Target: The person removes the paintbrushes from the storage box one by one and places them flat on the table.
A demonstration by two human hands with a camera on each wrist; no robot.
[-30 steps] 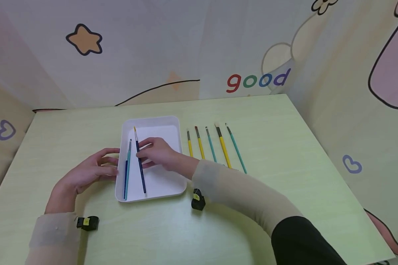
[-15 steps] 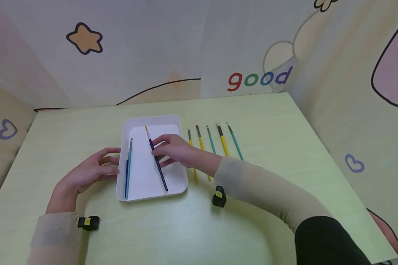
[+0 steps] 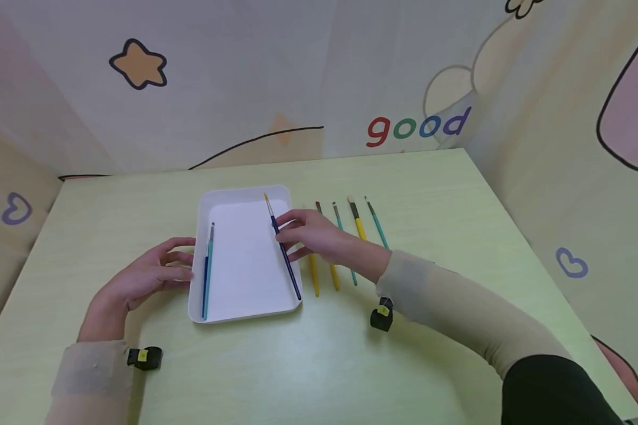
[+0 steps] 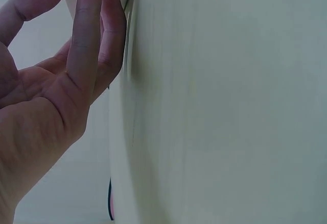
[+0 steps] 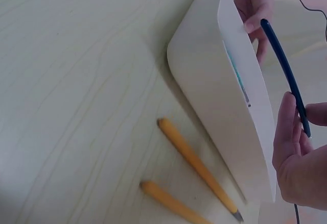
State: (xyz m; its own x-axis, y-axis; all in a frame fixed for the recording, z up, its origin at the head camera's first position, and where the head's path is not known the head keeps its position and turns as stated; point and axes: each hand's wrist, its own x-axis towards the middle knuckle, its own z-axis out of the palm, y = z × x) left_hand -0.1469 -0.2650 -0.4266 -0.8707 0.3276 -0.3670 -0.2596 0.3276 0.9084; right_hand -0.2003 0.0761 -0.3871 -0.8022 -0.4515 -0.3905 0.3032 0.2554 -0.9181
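A white tray (image 3: 244, 260) lies on the table with a teal paintbrush (image 3: 210, 271) and a dark blue one side by side along its left wall. My right hand (image 3: 319, 237) pinches a dark blue paintbrush (image 3: 290, 268) between thumb and fingers, bristles pointing away, above the tray's right side. In the right wrist view the handle of this paintbrush (image 5: 281, 55) stands above the tray rim (image 5: 222, 30). At the left wall of the tray, my left hand (image 3: 151, 271) rests its fingertips against the outside, fingers loosely bent.
Right of the tray lies a row of several paintbrushes: yellow-handled ones (image 3: 314, 274) nearest the tray, then a teal one (image 3: 353, 277), a thick yellow one (image 3: 359, 227) and another teal one (image 3: 378, 227). My right forearm covers part of the row. A patterned wall (image 3: 244, 71) bounds the table's back.
My right hand has carried the dark blue paintbrush rightward, from near the tray's left side to its right wall, and the brush has tilted. The left hand stays at the tray.
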